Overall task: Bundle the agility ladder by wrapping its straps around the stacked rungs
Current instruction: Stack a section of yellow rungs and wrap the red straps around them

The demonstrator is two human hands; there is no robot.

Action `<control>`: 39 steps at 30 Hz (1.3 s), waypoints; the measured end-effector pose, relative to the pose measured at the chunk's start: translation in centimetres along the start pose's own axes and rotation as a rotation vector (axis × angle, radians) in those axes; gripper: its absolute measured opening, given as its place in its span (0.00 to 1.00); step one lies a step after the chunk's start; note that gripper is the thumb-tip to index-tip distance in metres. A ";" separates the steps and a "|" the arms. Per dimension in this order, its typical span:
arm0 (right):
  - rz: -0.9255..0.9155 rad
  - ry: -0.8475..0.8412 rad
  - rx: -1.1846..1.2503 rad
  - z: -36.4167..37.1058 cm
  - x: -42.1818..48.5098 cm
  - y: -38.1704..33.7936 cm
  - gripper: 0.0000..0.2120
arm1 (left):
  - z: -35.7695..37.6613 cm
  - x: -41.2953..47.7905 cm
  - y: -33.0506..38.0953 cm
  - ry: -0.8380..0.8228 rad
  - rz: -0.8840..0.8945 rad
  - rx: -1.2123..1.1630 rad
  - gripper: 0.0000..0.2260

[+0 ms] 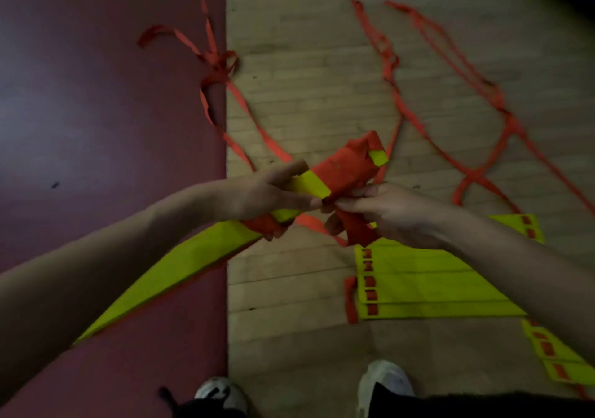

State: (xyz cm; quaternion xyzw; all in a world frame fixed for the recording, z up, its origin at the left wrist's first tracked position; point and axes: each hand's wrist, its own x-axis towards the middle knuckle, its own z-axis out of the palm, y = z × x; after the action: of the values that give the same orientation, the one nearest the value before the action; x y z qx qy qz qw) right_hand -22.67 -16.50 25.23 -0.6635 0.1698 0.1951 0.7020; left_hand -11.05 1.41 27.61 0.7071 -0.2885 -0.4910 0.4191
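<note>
I hold a stack of yellow rungs [180, 263] slanting from lower left up to the middle, partly wound with red strap [341, 166]. My left hand [267, 195] grips the stack just left of the red wrapping. My right hand [386, 211] pinches a fold of red strap [357, 231] under the bundle's wrapped part. A yellow rung tip [378, 157] sticks out at the top end. Loose red strap [251, 118] trails from the bundle across the floor.
More yellow rungs [428, 285] lie fanned on the wooden floor [306, 73] at the right, with further rungs [560, 359] lower right. Tangled red straps [483, 82] spread across the far floor. A dark red mat [96, 95] covers the left. My shoes [383, 382] show below.
</note>
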 end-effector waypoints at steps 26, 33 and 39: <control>-0.135 0.208 -0.393 0.7 -15.0 -4.5 0.08 | 7.4 -9.8 10.2 -0.009 0.116 0.157 0.18; -0.308 0.258 -0.212 1.7 -14.2 -3.8 0.09 | 6.6 -9.4 9.7 -0.013 0.115 0.107 0.17; -0.316 0.302 -0.170 0.3 -13.9 -3.5 0.04 | 7.2 -7.0 11.3 0.032 0.131 0.168 0.12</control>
State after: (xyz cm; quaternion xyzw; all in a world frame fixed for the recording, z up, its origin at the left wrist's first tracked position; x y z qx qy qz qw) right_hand -32.97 -17.02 35.20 -0.7603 0.1499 -0.0052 0.6321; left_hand -20.20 -0.52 39.49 0.7270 -0.3676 -0.4253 0.3942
